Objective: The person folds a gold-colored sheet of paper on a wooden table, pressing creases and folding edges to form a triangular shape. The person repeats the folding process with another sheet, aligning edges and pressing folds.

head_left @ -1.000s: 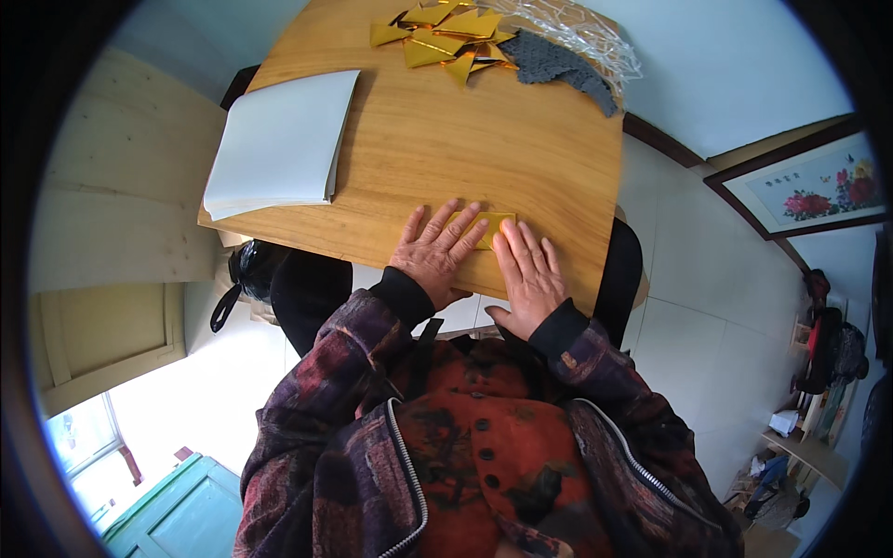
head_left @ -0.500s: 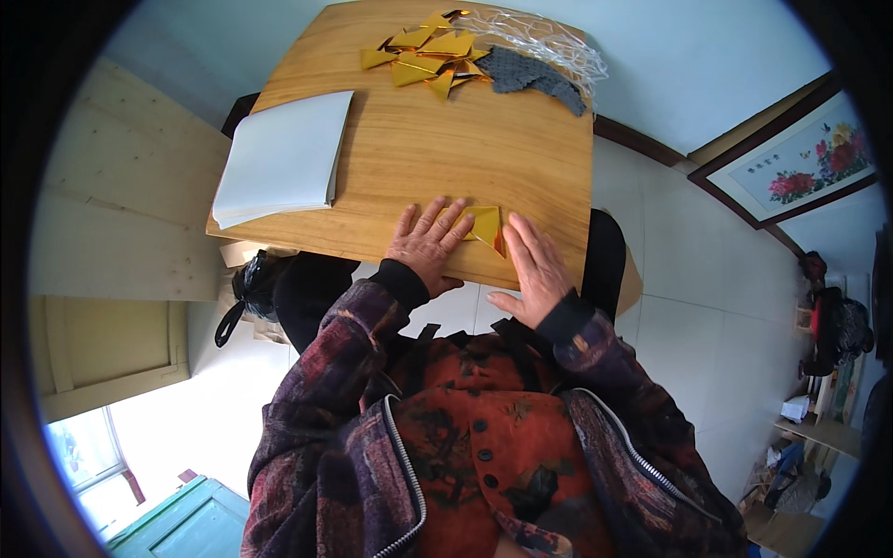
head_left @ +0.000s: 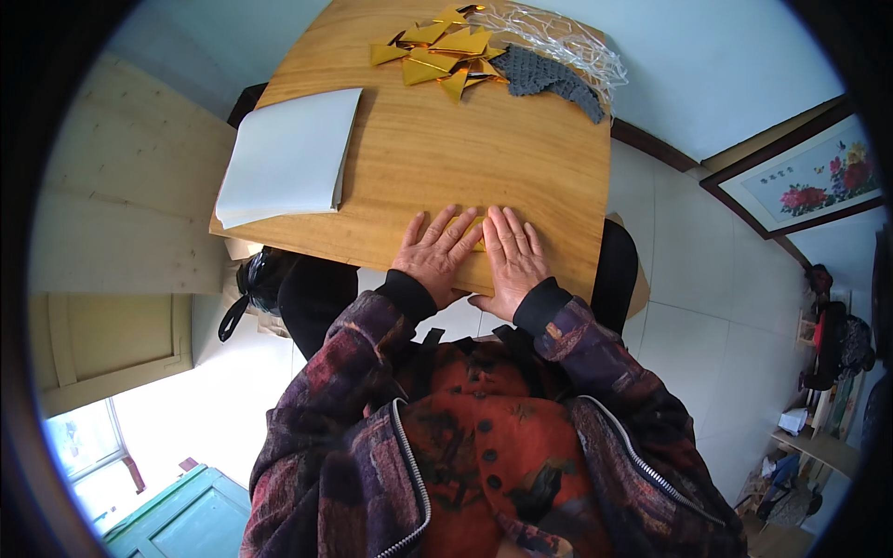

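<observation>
Near the front edge of the wooden table (head_left: 428, 158), a piece of shiny gold paper (head_left: 479, 232) lies under my two hands, with only a small strip of it visible between them. My left hand (head_left: 433, 249) rests flat over its left part, fingers stretched out. Beside it, my right hand (head_left: 512, 256) presses flat on the right part, fingers extended forward. Most of the gold paper is hidden, so its folds cannot be made out. Toward the far edge lies a pile of folded gold paper pieces (head_left: 433, 63).
A stack of white sheets (head_left: 288, 153) lies at the table's left. Dark grey knitted cloth (head_left: 549, 82) and a heap of clear stringy strands (head_left: 567, 46) sit at the far right. A black plastic bag (head_left: 259, 279) hangs below the left edge.
My right hand has moved left and down flat onto the gold paper, covering the folded flap that showed before. My left hand stays on the paper. The view has shifted slightly.
</observation>
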`<action>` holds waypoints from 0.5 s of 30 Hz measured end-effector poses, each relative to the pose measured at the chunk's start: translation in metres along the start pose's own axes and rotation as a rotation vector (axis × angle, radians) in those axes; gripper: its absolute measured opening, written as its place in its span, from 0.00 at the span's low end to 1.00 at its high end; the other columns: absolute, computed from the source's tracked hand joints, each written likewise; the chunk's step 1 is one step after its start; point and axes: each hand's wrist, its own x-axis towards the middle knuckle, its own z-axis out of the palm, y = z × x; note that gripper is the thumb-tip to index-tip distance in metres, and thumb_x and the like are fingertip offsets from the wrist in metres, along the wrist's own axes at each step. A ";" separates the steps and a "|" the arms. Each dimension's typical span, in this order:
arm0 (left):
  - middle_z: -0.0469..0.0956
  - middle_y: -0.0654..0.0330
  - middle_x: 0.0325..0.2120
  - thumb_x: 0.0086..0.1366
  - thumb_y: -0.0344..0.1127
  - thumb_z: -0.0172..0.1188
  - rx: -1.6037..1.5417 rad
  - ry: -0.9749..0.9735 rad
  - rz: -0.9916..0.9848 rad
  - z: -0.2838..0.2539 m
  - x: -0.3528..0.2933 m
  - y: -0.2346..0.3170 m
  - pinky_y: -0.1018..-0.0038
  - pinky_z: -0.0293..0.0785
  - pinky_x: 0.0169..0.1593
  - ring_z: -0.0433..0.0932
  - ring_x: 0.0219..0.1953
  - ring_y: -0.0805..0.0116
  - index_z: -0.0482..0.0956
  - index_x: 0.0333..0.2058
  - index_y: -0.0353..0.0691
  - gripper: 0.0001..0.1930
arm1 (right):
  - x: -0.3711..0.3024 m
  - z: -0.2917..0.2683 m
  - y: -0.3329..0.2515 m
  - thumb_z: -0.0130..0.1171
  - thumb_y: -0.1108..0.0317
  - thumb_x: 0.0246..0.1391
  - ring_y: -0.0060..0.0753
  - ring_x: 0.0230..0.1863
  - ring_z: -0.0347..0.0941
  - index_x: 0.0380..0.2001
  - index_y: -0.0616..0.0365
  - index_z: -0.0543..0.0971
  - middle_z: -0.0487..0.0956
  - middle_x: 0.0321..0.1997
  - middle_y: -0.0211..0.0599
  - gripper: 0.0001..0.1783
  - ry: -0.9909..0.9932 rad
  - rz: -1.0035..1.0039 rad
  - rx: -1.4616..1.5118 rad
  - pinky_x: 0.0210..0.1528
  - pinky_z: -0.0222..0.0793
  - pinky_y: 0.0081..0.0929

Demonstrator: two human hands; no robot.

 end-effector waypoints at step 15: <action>0.48 0.70 0.71 0.52 0.49 0.67 0.160 -0.010 -0.087 0.000 -0.032 -0.007 0.50 0.40 0.70 0.45 0.72 0.63 0.49 0.69 0.55 0.49 | 0.001 -0.002 -0.001 0.72 0.47 0.35 0.46 0.76 0.37 0.69 0.62 0.49 0.44 0.75 0.45 0.64 -0.036 0.011 -0.060 0.73 0.37 0.46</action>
